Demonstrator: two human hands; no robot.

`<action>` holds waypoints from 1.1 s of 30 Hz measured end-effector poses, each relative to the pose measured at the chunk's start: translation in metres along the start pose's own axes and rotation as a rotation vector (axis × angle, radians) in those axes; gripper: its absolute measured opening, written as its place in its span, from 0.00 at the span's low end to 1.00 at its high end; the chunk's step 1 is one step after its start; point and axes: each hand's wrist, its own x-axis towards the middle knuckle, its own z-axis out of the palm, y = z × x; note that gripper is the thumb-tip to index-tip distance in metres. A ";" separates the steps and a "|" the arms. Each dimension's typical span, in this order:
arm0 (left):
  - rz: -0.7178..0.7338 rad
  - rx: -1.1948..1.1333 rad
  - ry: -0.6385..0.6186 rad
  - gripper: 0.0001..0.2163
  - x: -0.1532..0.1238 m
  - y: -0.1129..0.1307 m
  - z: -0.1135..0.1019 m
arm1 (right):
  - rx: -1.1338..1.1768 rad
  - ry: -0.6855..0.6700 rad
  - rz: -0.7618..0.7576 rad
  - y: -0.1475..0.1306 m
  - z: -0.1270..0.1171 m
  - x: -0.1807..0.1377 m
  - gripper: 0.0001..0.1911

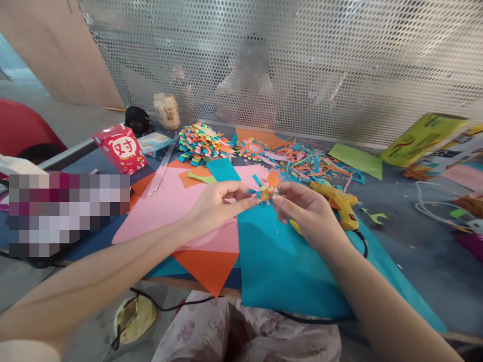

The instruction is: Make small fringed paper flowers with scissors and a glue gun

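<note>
A small multicoloured paper flower (267, 192) with fringed petals is pinched between my hands above the table. My left hand (230, 197) grips its left edge between thumb and fingers. My right hand (305, 205) closes on its right edge in the same way. Below lie a pink paper sheet (162, 213) on the left and a large blue sheet (287, 266) on the right. Just beyond my right hand a yellow glue gun (341, 203) rests on the table, partly hidden by that hand.
Behind the hands sit a fringed paper ball (204, 143), a flat paper flower (252, 147) and a heap of paper strips (305, 161). Clear glue sticks (161, 171) and a red box (121, 148) stand left. A yellow roll (422, 138) lies right. A perforated metal panel (320, 65) closes the back.
</note>
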 end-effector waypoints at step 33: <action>-0.299 -0.420 -0.064 0.21 0.000 0.001 -0.001 | -0.644 -0.142 -0.714 -0.008 -0.017 -0.004 0.08</action>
